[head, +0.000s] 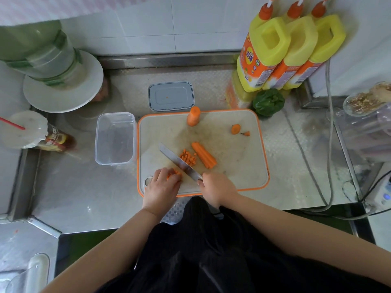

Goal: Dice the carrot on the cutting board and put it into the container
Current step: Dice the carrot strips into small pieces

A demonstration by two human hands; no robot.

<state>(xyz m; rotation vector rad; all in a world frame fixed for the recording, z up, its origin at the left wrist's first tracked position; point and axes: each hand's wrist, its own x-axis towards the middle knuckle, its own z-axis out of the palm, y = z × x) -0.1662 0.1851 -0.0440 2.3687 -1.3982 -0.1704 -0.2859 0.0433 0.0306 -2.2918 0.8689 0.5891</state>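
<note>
**Dicing under way, container not yet filled**

Well to the left of the gripping hands, off the board's edge, stands the clear plastic container [115, 138]; it looks to hold nothing yet, so no dice have been moved across. Behind it and nearer the wall a grey lid [171, 96] lies flat with a tiny orange speck on it.

The left hand [161, 186] curls its fingers over a small bundle of carrot sticks [174, 173] at the near edge of the orange-rimmed cutting board [249, 166], pinning them down. Just right of those fingertips the knife blade [179, 161] crosses the board diagonally; the right hand [218, 188] is wrapped round its handle, which the hand hides. Beyond the blade sits a heap of diced carrot [187, 157], and just right of that a stack of cut carrot strips [204, 155]. Farther off, an uncut carrot chunk [193, 116] stands on end at the board's far edge, with the trimmed ends [236, 129] away to the right.

Raw carrot is stiff and light; sticks probably roll and splay, so they want holding close behind the cut, fingertips tucked. The dice are small and loose, best scooped together.
</note>
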